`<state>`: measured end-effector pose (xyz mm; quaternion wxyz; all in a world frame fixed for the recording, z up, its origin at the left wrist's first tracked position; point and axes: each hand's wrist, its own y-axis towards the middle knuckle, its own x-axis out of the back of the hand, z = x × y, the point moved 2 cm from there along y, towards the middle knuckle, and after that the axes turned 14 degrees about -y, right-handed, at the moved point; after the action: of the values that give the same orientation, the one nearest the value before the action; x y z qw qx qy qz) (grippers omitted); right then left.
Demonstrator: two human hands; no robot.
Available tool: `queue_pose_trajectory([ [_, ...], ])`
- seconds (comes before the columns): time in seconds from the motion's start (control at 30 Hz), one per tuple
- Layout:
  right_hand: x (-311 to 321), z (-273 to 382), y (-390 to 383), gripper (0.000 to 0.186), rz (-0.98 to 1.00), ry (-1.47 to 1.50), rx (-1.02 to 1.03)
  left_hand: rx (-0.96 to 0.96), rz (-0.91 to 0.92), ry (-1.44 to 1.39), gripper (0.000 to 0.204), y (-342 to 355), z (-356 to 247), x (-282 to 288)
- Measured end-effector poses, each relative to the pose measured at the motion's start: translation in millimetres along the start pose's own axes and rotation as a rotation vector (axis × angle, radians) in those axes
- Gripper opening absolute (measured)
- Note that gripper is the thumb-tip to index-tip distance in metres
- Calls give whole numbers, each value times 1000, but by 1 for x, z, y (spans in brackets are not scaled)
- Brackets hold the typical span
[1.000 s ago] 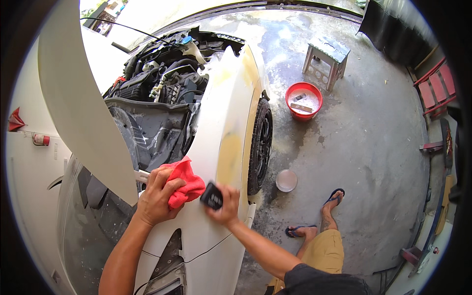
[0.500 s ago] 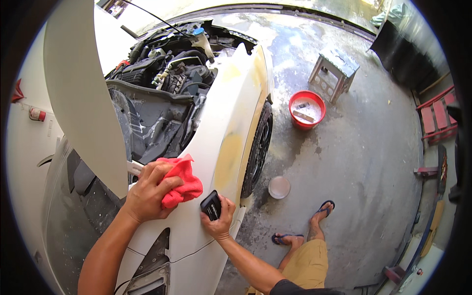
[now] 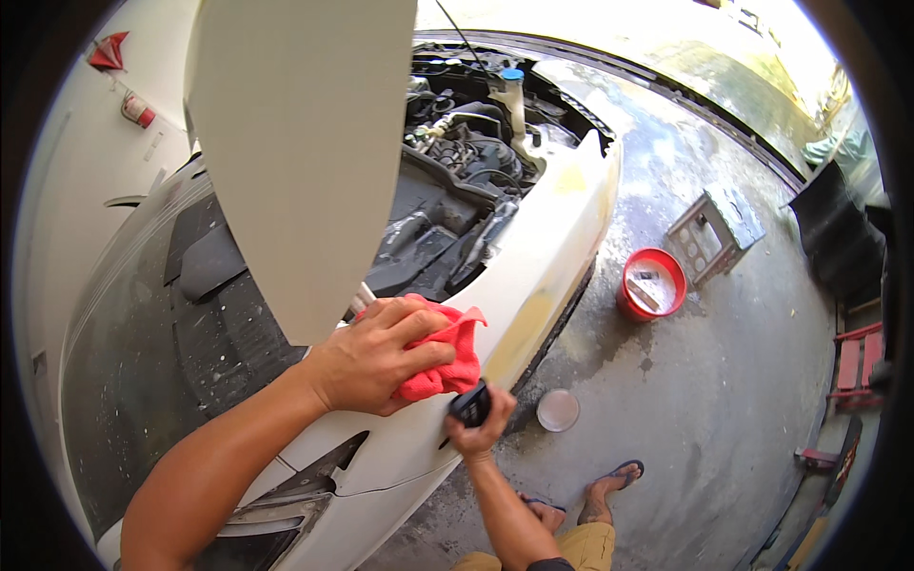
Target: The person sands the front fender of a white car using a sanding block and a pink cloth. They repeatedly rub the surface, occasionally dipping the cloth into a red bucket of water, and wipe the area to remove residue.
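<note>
My left hand (image 3: pixel 376 354) is closed round a crumpled red cloth (image 3: pixel 459 354), above the white front fender (image 3: pixel 509 276) of a car. Just to its right, my right hand (image 3: pixel 487 430) grips a black sanding block (image 3: pixel 468 403) with its fingers and thumb at the sides. The block is at the fender's outer side, beside the rear end of a yellowish patch (image 3: pixel 519 333). Whether it presses on the paint is hard to tell. Part of the cloth is hidden under my left fingers.
Left of the fender, the raised white hood (image 3: pixel 295 162) partly covers the engine bay (image 3: pixel 476 152). On the wet concrete floor stand a red bucket (image 3: pixel 679 297) of cloudy water, a grey step stool (image 3: pixel 728 233) and a round tub (image 3: pixel 558 410). A red rack (image 3: pixel 847 364) is at the right.
The view has swung left, so the car and floor things sit further right. My left hand with the cloth has come closer to the sanding block. Both hands keep their holds.
</note>
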<state>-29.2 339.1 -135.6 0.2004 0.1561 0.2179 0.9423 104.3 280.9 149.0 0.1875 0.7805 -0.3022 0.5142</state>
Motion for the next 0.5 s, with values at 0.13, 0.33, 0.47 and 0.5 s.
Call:
queue_pose_trajectory([
  [0.13,-30,-93,182,61,-66,-85,-168,-27,-31,8,49,-1,3,-4],
  [0.33,-19,-78,101,70,-24,-125,-43,-9,-21,6,47,-2,3,-4],
  [0.47,2,-39,-10,76,48,-54,153,13,23,28,48,3,-1,-1],
  [0.5,-3,-53,17,76,-3,-85,198,21,39,35,48,4,-1,1],
])
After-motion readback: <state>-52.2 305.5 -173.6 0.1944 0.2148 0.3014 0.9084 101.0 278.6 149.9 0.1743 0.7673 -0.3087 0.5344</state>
